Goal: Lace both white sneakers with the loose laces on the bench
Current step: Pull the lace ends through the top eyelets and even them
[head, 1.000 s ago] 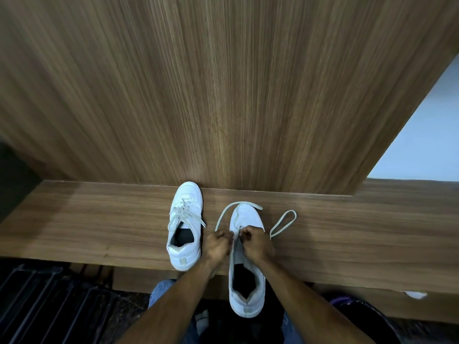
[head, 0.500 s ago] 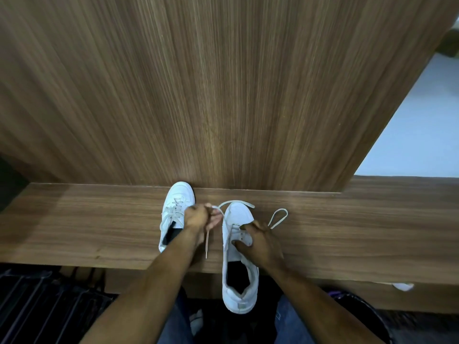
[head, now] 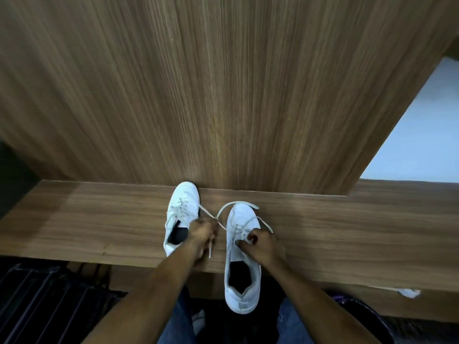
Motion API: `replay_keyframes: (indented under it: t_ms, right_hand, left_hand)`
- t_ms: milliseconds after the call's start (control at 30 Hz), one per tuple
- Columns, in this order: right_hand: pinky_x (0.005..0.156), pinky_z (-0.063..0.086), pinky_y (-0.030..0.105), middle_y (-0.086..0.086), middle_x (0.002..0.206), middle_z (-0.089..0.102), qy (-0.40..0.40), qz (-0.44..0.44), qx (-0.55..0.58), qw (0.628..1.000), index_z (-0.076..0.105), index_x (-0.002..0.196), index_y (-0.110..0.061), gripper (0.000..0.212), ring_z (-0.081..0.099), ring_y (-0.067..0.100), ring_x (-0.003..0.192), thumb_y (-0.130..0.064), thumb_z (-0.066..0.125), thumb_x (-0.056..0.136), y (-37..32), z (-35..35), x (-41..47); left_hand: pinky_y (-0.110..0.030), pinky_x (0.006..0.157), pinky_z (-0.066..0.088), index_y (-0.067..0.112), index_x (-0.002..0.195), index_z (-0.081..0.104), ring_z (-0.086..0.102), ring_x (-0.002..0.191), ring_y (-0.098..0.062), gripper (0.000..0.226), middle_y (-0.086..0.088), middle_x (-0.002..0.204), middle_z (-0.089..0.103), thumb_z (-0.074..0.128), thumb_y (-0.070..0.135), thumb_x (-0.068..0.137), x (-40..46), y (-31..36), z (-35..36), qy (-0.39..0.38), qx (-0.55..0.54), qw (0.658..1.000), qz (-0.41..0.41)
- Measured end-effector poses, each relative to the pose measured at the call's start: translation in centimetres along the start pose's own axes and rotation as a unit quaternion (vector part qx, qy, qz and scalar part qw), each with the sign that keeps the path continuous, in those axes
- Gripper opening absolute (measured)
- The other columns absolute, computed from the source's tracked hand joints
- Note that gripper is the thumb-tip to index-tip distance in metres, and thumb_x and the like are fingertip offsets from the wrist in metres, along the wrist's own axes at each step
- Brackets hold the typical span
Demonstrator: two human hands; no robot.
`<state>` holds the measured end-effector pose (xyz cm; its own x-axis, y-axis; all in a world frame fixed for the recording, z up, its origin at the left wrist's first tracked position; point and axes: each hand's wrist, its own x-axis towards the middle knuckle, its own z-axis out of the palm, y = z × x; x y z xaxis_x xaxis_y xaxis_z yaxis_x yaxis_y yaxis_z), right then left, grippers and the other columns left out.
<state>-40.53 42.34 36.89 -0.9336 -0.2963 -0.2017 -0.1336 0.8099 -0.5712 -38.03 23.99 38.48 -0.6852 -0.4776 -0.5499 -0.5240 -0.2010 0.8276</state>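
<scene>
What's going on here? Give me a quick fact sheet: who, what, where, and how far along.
Who: a person, seen from a head camera
Left hand: pinches a lace pulled sideways off the right sneaker
Right hand: grips the right sneaker at its eyelets
Left sneaker: already laced, toe at the wall panel
Right sneaker: partly laced, heel overhanging the bench edge
Progress: one shoe done, second under way
</scene>
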Motion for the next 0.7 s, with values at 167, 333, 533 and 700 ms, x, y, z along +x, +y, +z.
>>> replay_keyframes:
  t_ms: [167,333,533,700]
  right_hand:
    - [0.080,0.049,0.027,-0.011,0.104,0.067,-0.029,0.033,0.023,0.999,0.065,0.101,-0.030,0.046,0.063,0.013,0.098,-0.066,0.065,0.072,0.0,-0.1,0.1]
    - [0.080,0.051,0.029,-0.007,0.105,0.067,-0.040,0.027,0.009,0.999,0.065,0.102,-0.029,0.047,0.064,0.014,0.096,-0.065,0.066,0.072,-0.1,-0.2,0.3]
    - [0.086,0.048,0.026,-0.008,0.114,0.067,-0.037,0.024,0.013,0.999,0.068,0.108,-0.028,0.048,0.062,0.013,0.105,-0.061,0.066,0.074,-0.1,-0.1,0.1]
    - [0.090,0.047,0.026,-0.008,0.117,0.066,-0.049,0.028,0.017,0.998,0.066,0.113,-0.028,0.049,0.061,0.012,0.107,-0.061,0.065,0.076,-0.1,-0.3,0.1]
  left_hand:
    - [-0.031,0.054,0.046,0.015,0.047,0.056,0.051,0.049,-0.022,0.039,-0.007,0.051,0.054,0.074,0.039,0.072,-0.5,-3.4,2.5,-0.008,0.109,0.993,0.039]
    - [-0.018,0.039,0.038,0.013,0.061,0.051,0.049,0.043,-0.018,0.029,-0.007,0.056,0.054,0.062,0.004,0.086,0.3,-0.3,3.2,0.032,0.047,0.997,0.060]
    - [-0.019,0.034,0.038,0.008,0.070,0.054,0.052,0.036,-0.011,0.027,-0.009,0.059,0.053,0.048,0.001,0.095,0.5,9.3,0.4,0.048,-0.255,0.961,0.099]
    - [-0.021,0.046,0.049,0.015,0.081,0.060,0.062,0.050,-0.009,0.018,-0.002,0.066,0.058,0.053,0.003,0.092,-0.3,14.8,-2.8,0.075,-0.341,0.926,0.143]
